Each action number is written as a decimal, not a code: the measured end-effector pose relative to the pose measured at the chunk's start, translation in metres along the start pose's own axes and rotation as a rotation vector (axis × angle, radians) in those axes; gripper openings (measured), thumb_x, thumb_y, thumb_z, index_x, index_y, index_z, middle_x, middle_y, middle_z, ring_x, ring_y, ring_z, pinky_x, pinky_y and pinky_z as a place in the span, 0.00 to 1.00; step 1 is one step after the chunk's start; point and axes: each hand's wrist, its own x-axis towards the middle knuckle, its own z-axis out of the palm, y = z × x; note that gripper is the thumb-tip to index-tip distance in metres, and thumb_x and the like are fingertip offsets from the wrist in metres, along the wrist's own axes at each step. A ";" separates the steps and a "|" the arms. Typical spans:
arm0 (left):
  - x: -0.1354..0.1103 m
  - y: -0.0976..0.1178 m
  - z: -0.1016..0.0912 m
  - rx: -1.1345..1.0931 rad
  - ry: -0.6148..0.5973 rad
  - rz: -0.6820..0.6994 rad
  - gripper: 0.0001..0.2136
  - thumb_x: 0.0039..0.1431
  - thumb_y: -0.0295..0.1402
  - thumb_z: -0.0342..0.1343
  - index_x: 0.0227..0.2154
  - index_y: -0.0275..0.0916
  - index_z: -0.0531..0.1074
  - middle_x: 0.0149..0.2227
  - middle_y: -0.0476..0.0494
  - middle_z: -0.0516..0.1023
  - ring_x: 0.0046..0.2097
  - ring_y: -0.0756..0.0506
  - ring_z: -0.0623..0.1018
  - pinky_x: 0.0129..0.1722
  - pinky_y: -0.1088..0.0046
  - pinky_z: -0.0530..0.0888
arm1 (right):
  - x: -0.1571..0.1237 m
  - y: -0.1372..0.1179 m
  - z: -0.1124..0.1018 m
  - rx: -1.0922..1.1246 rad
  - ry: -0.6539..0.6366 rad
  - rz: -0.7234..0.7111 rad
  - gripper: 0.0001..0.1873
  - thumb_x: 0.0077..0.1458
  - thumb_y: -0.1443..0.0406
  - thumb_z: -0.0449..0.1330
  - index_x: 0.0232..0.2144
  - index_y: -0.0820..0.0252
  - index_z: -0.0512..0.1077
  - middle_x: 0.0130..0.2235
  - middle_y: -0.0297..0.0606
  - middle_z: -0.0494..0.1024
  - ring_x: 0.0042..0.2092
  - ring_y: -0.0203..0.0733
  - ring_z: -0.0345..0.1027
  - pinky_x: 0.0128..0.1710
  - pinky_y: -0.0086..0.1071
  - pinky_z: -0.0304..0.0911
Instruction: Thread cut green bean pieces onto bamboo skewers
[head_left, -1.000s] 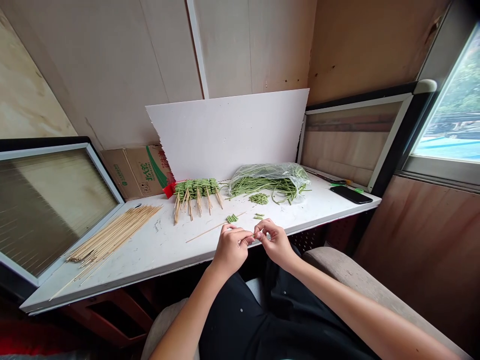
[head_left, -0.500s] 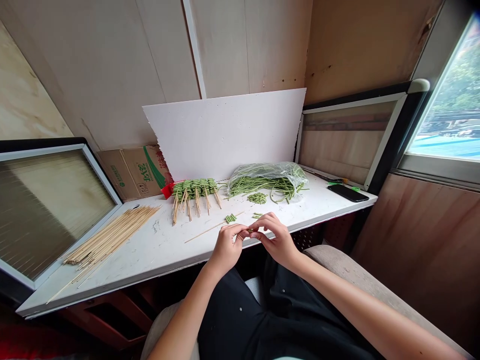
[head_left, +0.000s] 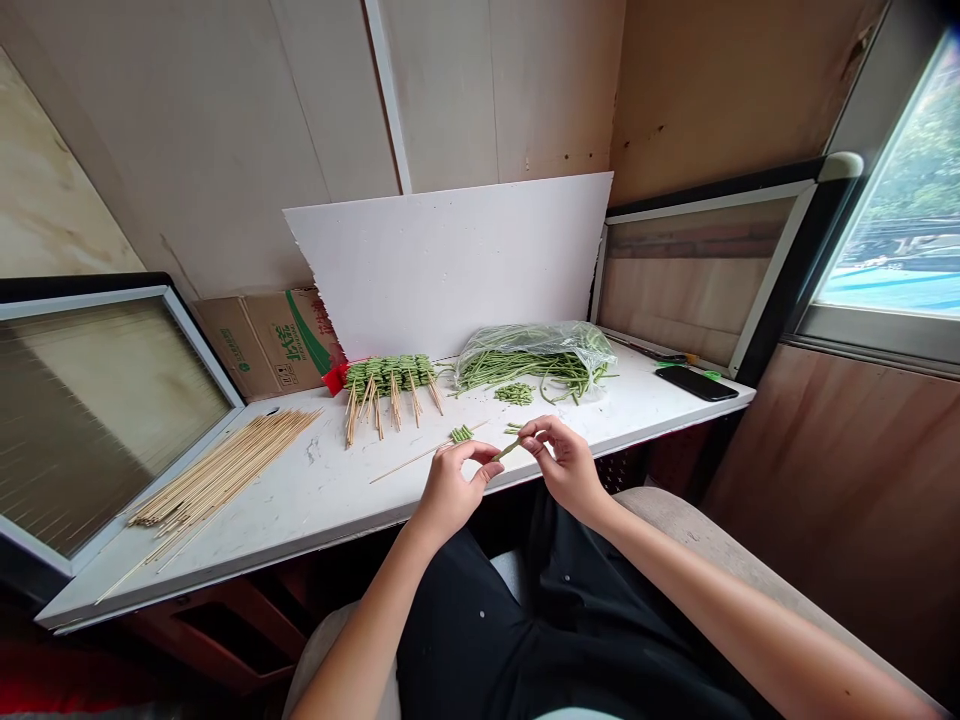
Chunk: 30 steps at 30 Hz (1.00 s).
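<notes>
A short length of green bean stretches between my two hands, just above the table's front edge. My left hand pinches its lower left end between thumb and fingers. At the other end, my right hand grips it the same way. Just beyond my hands lie a bean segment group on a skewer and a few cut pieces. A small heap of cut beans sits farther back.
Finished bean skewers are stacked at the back of the white table. Loose bamboo skewers lie to the left. A plastic bag of long beans rests at the back, with a black phone at the right.
My hands have drawn apart, my right hand moving right and slightly up. The bean length between them now shows.
</notes>
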 end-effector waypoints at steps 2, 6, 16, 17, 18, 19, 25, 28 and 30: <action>0.001 0.001 -0.001 -0.014 0.046 -0.019 0.08 0.61 0.39 0.66 0.38 0.42 0.83 0.41 0.40 0.85 0.44 0.38 0.82 0.53 0.58 0.75 | 0.001 0.003 0.000 0.069 0.045 0.055 0.10 0.66 0.55 0.62 0.41 0.53 0.76 0.40 0.40 0.78 0.44 0.47 0.73 0.44 0.40 0.69; 0.006 0.001 -0.001 -0.311 0.176 -0.174 0.14 0.60 0.44 0.67 0.37 0.38 0.81 0.35 0.40 0.84 0.40 0.41 0.82 0.48 0.62 0.77 | -0.003 0.001 0.004 0.147 0.072 0.105 0.12 0.64 0.53 0.65 0.41 0.54 0.76 0.40 0.41 0.79 0.42 0.46 0.74 0.43 0.40 0.70; 0.006 0.014 -0.003 -0.591 0.154 -0.225 0.17 0.57 0.46 0.69 0.38 0.35 0.82 0.39 0.38 0.85 0.44 0.42 0.82 0.54 0.62 0.76 | -0.021 -0.019 0.018 -0.036 -0.201 -0.083 0.05 0.64 0.59 0.65 0.37 0.52 0.78 0.36 0.38 0.81 0.38 0.45 0.71 0.39 0.39 0.69; 0.006 0.015 -0.003 -0.591 0.118 -0.221 0.17 0.58 0.46 0.68 0.39 0.35 0.81 0.38 0.38 0.85 0.43 0.42 0.82 0.53 0.62 0.76 | -0.018 -0.019 0.016 -0.052 -0.215 -0.099 0.06 0.66 0.59 0.64 0.37 0.52 0.78 0.36 0.38 0.81 0.38 0.45 0.71 0.39 0.39 0.69; 0.005 0.015 -0.003 -0.584 0.090 -0.218 0.18 0.59 0.46 0.68 0.40 0.35 0.81 0.37 0.38 0.85 0.41 0.43 0.82 0.51 0.63 0.77 | -0.016 -0.019 0.013 -0.068 -0.203 -0.107 0.06 0.67 0.60 0.62 0.38 0.52 0.78 0.36 0.39 0.80 0.38 0.44 0.71 0.39 0.39 0.68; 0.005 0.015 -0.003 -0.568 0.070 -0.216 0.18 0.59 0.47 0.67 0.40 0.34 0.81 0.36 0.39 0.85 0.39 0.44 0.82 0.49 0.63 0.78 | -0.013 -0.019 0.010 -0.082 -0.170 -0.108 0.06 0.68 0.60 0.61 0.40 0.52 0.77 0.37 0.39 0.80 0.38 0.44 0.71 0.39 0.39 0.68; 0.002 0.007 0.000 -0.400 -0.063 -0.178 0.20 0.63 0.49 0.63 0.39 0.33 0.82 0.32 0.40 0.82 0.29 0.50 0.75 0.35 0.71 0.75 | 0.006 -0.026 -0.010 -0.232 -0.190 -0.329 0.19 0.69 0.66 0.59 0.60 0.48 0.70 0.55 0.44 0.77 0.54 0.51 0.70 0.52 0.48 0.69; 0.001 0.010 0.002 -0.332 -0.117 -0.150 0.20 0.64 0.49 0.62 0.36 0.33 0.83 0.30 0.41 0.81 0.29 0.49 0.75 0.35 0.72 0.75 | 0.010 -0.030 -0.016 -0.336 -0.280 -0.463 0.17 0.68 0.70 0.57 0.55 0.48 0.74 0.52 0.43 0.79 0.55 0.52 0.67 0.54 0.49 0.67; 0.000 0.013 0.002 -0.294 -0.139 -0.154 0.19 0.64 0.48 0.61 0.35 0.33 0.83 0.31 0.40 0.82 0.29 0.49 0.75 0.35 0.71 0.75 | 0.011 -0.029 -0.018 -0.374 -0.300 -0.499 0.15 0.67 0.72 0.58 0.50 0.50 0.76 0.44 0.42 0.80 0.49 0.50 0.67 0.50 0.46 0.67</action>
